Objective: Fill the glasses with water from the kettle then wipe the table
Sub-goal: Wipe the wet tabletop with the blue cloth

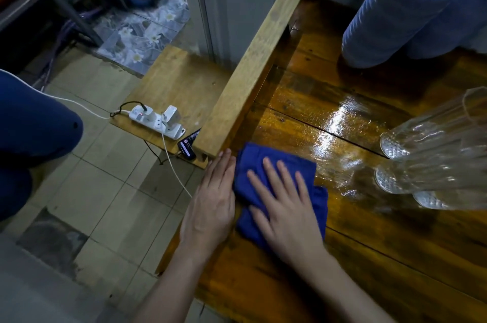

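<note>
A folded dark blue cloth [274, 164] lies on the glossy wooden table [342, 243] near its left edge. My right hand [284, 206] presses flat on the cloth with fingers spread. My left hand [210, 204] rests flat at the table's left edge, its fingers against the cloth's left side. Three clear cut-glass tumblers [427, 154] stand in a cluster at the right. A ribbed blue kettle [395, 14] stands at the far right of the table. The wood between the cloth and the glasses shines wet.
A raised wooden rail [253, 67] runs along the table's left side. Beyond it, a lower wooden shelf [174, 80] carries a white power strip [158, 119] with plugs and cables, and a small dark device [187, 150]. A tiled floor lies at the left, with a knee in blue trousers [34, 122].
</note>
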The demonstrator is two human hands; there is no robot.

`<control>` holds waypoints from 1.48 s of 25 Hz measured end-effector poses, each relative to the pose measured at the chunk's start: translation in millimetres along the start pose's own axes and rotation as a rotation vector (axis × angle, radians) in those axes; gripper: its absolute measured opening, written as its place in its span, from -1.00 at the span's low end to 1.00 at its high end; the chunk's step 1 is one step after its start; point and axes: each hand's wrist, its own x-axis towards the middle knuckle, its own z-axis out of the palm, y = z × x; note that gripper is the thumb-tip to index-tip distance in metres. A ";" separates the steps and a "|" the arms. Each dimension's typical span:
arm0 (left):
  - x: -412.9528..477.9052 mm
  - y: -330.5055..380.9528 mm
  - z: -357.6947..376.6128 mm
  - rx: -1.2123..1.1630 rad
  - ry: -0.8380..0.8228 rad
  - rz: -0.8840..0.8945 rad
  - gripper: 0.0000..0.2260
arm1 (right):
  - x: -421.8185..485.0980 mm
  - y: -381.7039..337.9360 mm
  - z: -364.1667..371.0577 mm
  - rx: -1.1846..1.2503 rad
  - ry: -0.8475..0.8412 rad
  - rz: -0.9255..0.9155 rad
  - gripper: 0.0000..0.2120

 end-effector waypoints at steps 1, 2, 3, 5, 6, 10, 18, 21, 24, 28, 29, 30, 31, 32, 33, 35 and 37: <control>0.9 0.3 0.1 0.005 0.000 -0.001 -0.53 | 22.5 10.5 -1.8 -0.004 0.021 0.025 -0.42; 0.7 0.2 -0.2 0.009 0.002 -0.010 -0.53 | 49.8 19.9 -3.8 -0.005 0.051 0.070 -0.42; 0.2 1.1 -0.7 0.013 0.005 -0.021 -0.53 | 77.3 27.9 -5.8 0.001 0.081 0.126 -0.43; 0.0 2.9 -1.3 0.025 0.010 -0.022 -0.54 | 120.6 35.5 -8.4 0.020 0.119 0.225 -0.44; -0.1 3.3 -1.9 0.030 0.010 -0.015 -0.54 | 130.9 32.9 -7.6 0.026 0.132 0.265 -0.44; -0.3 2.3 -2.1 0.028 0.014 0.003 -0.55 | 78.9 -7.9 0.1 0.036 0.130 0.209 -0.47; 0.7 2.0 -1.0 0.027 0.014 -0.002 -0.52 | -90.5 19.2 1.4 -0.038 -0.033 0.129 -0.41; 1.0 3.1 -2.2 0.032 0.004 -0.003 -0.52 | -39.1 35.9 -6.2 -0.005 -0.004 0.192 -0.41; -0.1 3.3 -3.7 0.035 0.019 0.003 -0.54 | 37.2 38.9 -7.6 0.011 0.105 0.324 -0.41; 0.0 2.9 -4.2 0.016 0.029 0.016 -0.55 | 73.1 24.7 -4.2 0.008 0.155 0.435 -0.43; 1.3 2.3 -3.4 0.014 0.033 0.023 -0.55 | 62.7 17.7 -3.0 0.012 0.149 0.409 -0.43; 2.0 1.7 -2.9 0.013 0.037 0.028 -0.55 | 45.1 9.6 -2.1 0.013 0.132 0.360 -0.44; 2.4 1.4 -2.7 0.012 0.038 0.028 -0.55 | 22.4 2.4 -1.7 0.011 0.105 0.295 -0.44; 1.8 1.9 -2.9 0.010 0.037 0.026 -0.55 | -4.9 -1.9 -1.1 0.005 0.065 0.230 -0.44; 1.1 2.6 -3.5 0.012 0.036 0.018 -0.55 | -33.1 -0.9 -0.7 -0.011 0.028 0.180 -0.43; 0.0 4.3 -4.7 0.015 0.034 0.002 -0.57 | -83.1 25.3 -1.2 -0.037 -0.005 0.158 -0.43; -0.8 5.8 -4.9 0.015 0.029 -0.004 -0.57 | -116.0 64.6 -5.6 -0.036 -0.008 0.203 -0.43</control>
